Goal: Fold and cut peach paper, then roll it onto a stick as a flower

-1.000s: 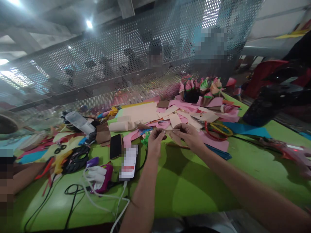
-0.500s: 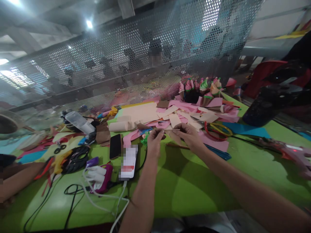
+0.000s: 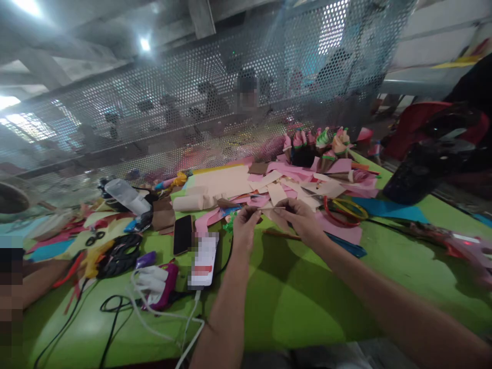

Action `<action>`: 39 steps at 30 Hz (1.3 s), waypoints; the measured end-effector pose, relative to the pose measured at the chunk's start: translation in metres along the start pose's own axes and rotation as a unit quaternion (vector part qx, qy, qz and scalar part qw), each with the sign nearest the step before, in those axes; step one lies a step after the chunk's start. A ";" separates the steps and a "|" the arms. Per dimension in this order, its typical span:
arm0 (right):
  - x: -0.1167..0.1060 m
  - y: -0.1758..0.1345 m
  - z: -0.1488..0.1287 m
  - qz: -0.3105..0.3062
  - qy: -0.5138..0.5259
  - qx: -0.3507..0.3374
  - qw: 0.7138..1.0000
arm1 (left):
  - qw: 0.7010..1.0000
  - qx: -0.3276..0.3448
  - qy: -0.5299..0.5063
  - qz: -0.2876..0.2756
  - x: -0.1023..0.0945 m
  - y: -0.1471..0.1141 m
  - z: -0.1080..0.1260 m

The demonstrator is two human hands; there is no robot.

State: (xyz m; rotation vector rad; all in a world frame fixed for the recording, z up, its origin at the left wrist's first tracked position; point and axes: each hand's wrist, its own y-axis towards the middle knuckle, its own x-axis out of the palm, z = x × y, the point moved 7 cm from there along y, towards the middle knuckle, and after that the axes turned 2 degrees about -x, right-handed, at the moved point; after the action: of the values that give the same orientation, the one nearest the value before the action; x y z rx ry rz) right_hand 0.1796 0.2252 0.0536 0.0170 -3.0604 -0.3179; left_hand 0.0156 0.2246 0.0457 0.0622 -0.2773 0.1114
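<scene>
Between my two hands a thin, pale cream strip [image 3: 266, 208] is stretched level above the green table [image 3: 292, 307]; whether it is paper or felt I cannot tell. My left hand [image 3: 246, 225] pinches its left end between thumb and fingertips. On the other end, the thumb and fingers of my right hand [image 3: 300, 219] are closed. Just beyond the hands lies a heap of pink and cream cut pieces [image 3: 277, 192]. A brown stick-like piece [image 3: 282, 234] rests under my right hand. Beside my left hand sits a small green curly piece [image 3: 229, 220].
Red-and-yellow-handled scissors [image 3: 346, 211] lie right of my hands. A phone on a cable [image 3: 203, 261], a dark phone [image 3: 183, 234] and a magenta power strip [image 3: 168, 287] are on the left. A glue gun [image 3: 461, 246] and dark bottle [image 3: 418, 169] stand right. Another person's arm [image 3: 42, 279] enters left.
The camera view has shifted slightly. My hands keep nearly the same pose, with the strip still held between them.
</scene>
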 end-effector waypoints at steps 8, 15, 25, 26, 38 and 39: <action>0.000 0.000 -0.002 0.006 0.001 0.002 1.000 | 1.000 -0.009 0.005 -0.004 0.000 0.001 -0.003; 0.000 0.000 -0.004 0.006 -0.005 -0.002 1.000 | 1.000 -0.011 -0.005 -0.007 0.002 0.000 -0.003; 0.004 0.001 0.002 -0.013 -0.007 -0.023 1.000 | 1.000 -0.018 -0.007 -0.010 0.003 -0.001 -0.005; 0.003 0.001 0.002 -0.011 -0.008 -0.024 1.000 | 1.000 -0.022 -0.009 -0.010 0.003 -0.001 -0.006; 0.003 0.003 0.007 0.000 -0.001 -0.019 1.000 | 0.999 -0.022 -0.026 -0.019 0.006 -0.001 -0.010; 0.003 0.003 0.007 -0.002 -0.003 -0.017 1.000 | 0.999 -0.024 -0.025 -0.022 0.006 -0.001 -0.011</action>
State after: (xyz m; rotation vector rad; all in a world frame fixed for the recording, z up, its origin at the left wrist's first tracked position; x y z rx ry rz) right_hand 0.1759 0.2292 0.0471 0.0192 -3.0602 -0.3721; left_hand 0.0246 0.2248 0.0370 0.0241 -0.3275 0.0607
